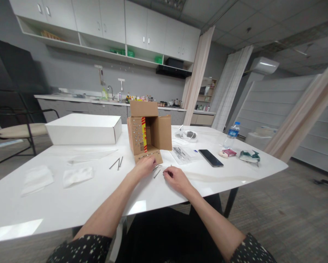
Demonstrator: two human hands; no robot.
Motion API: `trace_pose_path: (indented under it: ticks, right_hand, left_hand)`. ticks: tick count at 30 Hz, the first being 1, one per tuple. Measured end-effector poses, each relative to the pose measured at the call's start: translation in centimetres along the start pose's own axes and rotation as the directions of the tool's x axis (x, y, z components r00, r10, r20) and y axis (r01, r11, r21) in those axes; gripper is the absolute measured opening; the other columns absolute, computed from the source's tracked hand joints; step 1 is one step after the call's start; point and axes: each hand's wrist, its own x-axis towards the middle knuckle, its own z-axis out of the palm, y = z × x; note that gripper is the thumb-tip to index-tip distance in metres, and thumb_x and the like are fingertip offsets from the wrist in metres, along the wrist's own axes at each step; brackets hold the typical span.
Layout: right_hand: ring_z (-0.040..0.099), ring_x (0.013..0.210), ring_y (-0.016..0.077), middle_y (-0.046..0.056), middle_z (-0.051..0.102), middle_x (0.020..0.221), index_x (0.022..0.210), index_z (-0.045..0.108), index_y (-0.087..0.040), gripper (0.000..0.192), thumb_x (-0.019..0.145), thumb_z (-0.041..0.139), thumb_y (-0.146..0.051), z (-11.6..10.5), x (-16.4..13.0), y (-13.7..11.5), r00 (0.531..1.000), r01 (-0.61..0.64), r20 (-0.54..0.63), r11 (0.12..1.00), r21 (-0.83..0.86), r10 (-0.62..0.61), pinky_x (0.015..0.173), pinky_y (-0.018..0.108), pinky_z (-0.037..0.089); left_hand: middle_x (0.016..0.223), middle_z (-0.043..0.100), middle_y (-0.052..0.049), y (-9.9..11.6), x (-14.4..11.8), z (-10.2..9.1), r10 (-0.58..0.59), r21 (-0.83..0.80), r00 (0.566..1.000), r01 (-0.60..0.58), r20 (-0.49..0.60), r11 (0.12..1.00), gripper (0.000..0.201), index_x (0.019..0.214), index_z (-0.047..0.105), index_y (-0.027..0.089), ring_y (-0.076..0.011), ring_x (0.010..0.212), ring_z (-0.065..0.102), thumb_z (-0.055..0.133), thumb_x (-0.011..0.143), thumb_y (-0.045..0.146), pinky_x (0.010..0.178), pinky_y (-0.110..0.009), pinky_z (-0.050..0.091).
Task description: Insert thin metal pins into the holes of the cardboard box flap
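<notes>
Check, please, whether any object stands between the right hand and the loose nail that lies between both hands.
Nothing visible stands in the way: white tabletop shows between the right hand and the nail. The open cardboard box stands beyond them.

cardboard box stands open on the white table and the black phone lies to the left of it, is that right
Not quite: the black phone lies to the right of the cardboard box, as the head view shows. The box does stand open on the white table.
</notes>
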Motion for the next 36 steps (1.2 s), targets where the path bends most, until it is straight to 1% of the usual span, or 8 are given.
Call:
trace_pose_path:
  ticks: [6, 11, 14, 18, 21, 28, 36]
  right_hand:
    - [0.058, 0.071, 0.0151, 0.004, 0.069, 0.081, 0.085, 0.071, -0.018, 0.018, 0.085, 0.054, -0.015, -0.08, -0.04, -0.16, 1.0, 0.001, -0.008, 1.0, -0.002, -0.001, 0.069, 0.025, 0.043]
    - [0.058, 0.071, 0.0151, 0.004, 0.069, 0.08, 0.085, 0.071, -0.018, 0.017, 0.084, 0.054, -0.015, 0.02, 0.03, -0.02, 1.0, 0.003, -0.009, 1.0, -0.003, -0.003, 0.068, 0.025, 0.042]
    - [0.058, 0.071, 0.0151, 0.004, 0.069, 0.081, 0.085, 0.071, -0.018, 0.017, 0.084, 0.054, -0.015, 0.13, 0.05, 0.1, 1.0, 0.01, -0.012, 1.0, -0.003, -0.01, 0.069, 0.024, 0.042]
    - [0.058, 0.071, 0.0149, 0.004, 0.069, 0.08, 0.085, 0.071, -0.017, 0.017, 0.084, 0.054, -0.015, 0.13, 0.03, 0.16, 1.0, 0.007, -0.005, 1.0, -0.003, -0.007, 0.069, 0.024, 0.042]
    - [0.058, 0.071, 0.0148, 0.004, 0.069, 0.08, 0.085, 0.071, -0.017, 0.017, 0.084, 0.054, -0.015, 0.06, 0.01, 0.11, 1.0, 0.007, -0.003, 1.0, -0.004, -0.007, 0.068, 0.024, 0.042]
    - [0.058, 0.07, 0.0152, 0.004, 0.069, 0.079, 0.084, 0.071, -0.017, 0.017, 0.084, 0.055, -0.015, -0.1, -0.04, -0.18, 1.0, 0.002, -0.005, 1.0, -0.002, -0.002, 0.068, 0.025, 0.042]
    - [0.058, 0.071, 0.0151, 0.004, 0.069, 0.08, 0.085, 0.072, -0.017, 0.017, 0.084, 0.054, -0.015, -0.02, 0.03, -0.01, 1.0, 0.007, -0.009, 1.0, 0.0, -0.007, 0.069, 0.025, 0.042]
  left_hand:
    - [0.107, 0.067, -0.01, 0.45, -0.17, -0.66, 0.008, 0.05, 1.0, -0.007, -0.02, 0.999, 0.02, 0.094, 0.061, 0.019, -0.0227, 0.098, 0.063, 0.043, 0.094, 0.027, 0.082, -0.029, 0.045]
    - [0.103, 0.067, -0.009, 0.37, -0.02, -0.66, 0.04, -0.004, 0.995, -0.041, -0.09, 0.999, 0.02, 0.093, 0.061, 0.018, -0.0205, 0.093, 0.062, 0.044, 0.094, 0.028, 0.081, -0.029, 0.045]
    - [0.1, 0.066, -0.009, 0.35, 0.15, -0.66, 0.03, -0.038, 0.992, -0.035, -0.124, 0.999, 0.017, 0.094, 0.061, 0.018, -0.0199, 0.092, 0.062, 0.046, 0.093, 0.026, 0.082, -0.029, 0.045]
    - [0.097, 0.066, -0.008, 0.13, 0.31, -0.45, 0.052, -0.046, 0.981, -0.062, -0.187, 0.997, 0.016, 0.093, 0.061, 0.018, -0.0204, 0.093, 0.062, 0.047, 0.092, 0.024, 0.084, -0.031, 0.046]
    - [0.094, 0.065, -0.007, -0.12, 0.37, -0.19, 0.078, -0.041, 0.971, -0.089, -0.224, 0.995, 0.016, 0.091, 0.062, 0.018, -0.0203, 0.091, 0.062, 0.046, 0.092, 0.023, 0.082, -0.031, 0.047]
    - [0.093, 0.065, -0.006, -0.06, 0.33, -0.12, 0.081, -0.051, 0.969, -0.095, -0.235, 0.994, 0.016, 0.092, 0.061, 0.019, -0.0203, 0.09, 0.062, 0.046, 0.092, 0.023, 0.081, -0.03, 0.046]
    - [0.095, 0.065, -0.007, 0.23, 0.15, -0.45, 0.079, -0.05, 0.973, -0.092, -0.216, 0.994, 0.015, 0.093, 0.061, 0.018, -0.0205, 0.091, 0.062, 0.046, 0.092, 0.021, 0.081, -0.031, 0.046]
